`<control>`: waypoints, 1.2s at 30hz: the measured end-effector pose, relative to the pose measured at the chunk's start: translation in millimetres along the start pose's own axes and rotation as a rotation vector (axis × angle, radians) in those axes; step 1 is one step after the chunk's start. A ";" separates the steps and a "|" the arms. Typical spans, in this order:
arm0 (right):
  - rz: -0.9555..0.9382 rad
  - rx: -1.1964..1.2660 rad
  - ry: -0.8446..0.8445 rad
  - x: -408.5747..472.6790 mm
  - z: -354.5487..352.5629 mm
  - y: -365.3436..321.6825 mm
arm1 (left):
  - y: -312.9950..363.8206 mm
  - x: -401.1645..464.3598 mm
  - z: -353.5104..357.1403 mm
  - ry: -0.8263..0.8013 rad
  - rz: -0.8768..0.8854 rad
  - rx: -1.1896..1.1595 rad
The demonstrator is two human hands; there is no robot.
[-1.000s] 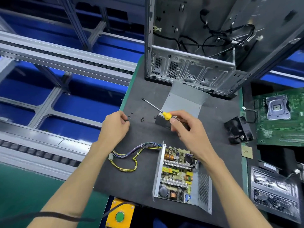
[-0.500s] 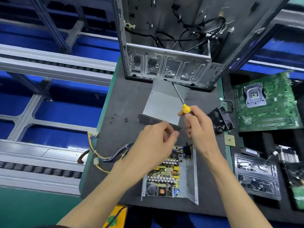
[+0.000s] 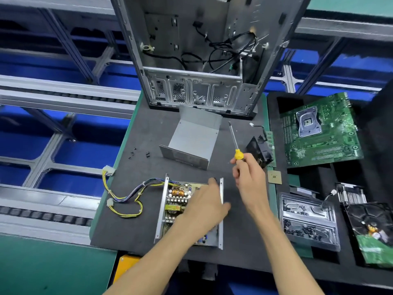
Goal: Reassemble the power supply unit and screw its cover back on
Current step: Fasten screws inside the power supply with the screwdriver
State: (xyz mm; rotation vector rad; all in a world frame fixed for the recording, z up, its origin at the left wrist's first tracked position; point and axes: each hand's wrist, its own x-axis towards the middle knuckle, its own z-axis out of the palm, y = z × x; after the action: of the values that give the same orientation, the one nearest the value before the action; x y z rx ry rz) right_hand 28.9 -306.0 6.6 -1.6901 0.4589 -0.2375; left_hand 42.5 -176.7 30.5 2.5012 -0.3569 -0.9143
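Observation:
The open power supply unit lies on the dark mat, its circuit board exposed and a bundle of yellow and blue wires trailing to the left. My left hand rests on its right half, fingers over the right wall, and hides part of the board. My right hand holds a yellow-handled screwdriver just right of the unit, shaft pointing away from me. The grey bent metal cover stands behind the unit. Several small black screws lie left of the cover.
An empty computer case stands at the back of the mat. A black fan, a motherboard, a small CPU chip, a clear plastic tray and a hard drive lie to the right. A conveyor frame runs on the left.
My left hand came from the screws at the left and settled on the unit's right side. My right hand swung the screwdriver from pointing left to pointing away, staying just right of the unit.

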 end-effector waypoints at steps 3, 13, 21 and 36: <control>0.037 0.015 -0.028 -6.1 -6.9 7.2 | -1.9 -2.6 5.4 0.055 -0.034 -0.196; 0.068 0.094 -0.085 -16.3 -23.1 17.0 | -4.3 -20.3 -5.5 0.247 0.004 -0.113; -0.006 0.088 -0.160 -12.5 -0.5 1.3 | -27.2 -53.8 -69.6 -0.053 0.069 -0.669; -0.098 -0.056 -0.159 9.4 34.5 -24.6 | -54.1 -42.0 -80.2 -0.179 0.108 -0.973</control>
State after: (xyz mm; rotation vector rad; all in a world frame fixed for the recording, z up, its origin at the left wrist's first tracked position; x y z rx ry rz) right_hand 55.5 -276.3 23.8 -1.7729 0.2663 -0.1609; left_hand 68.6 -87.9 81.0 1.5053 -0.0576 -0.9580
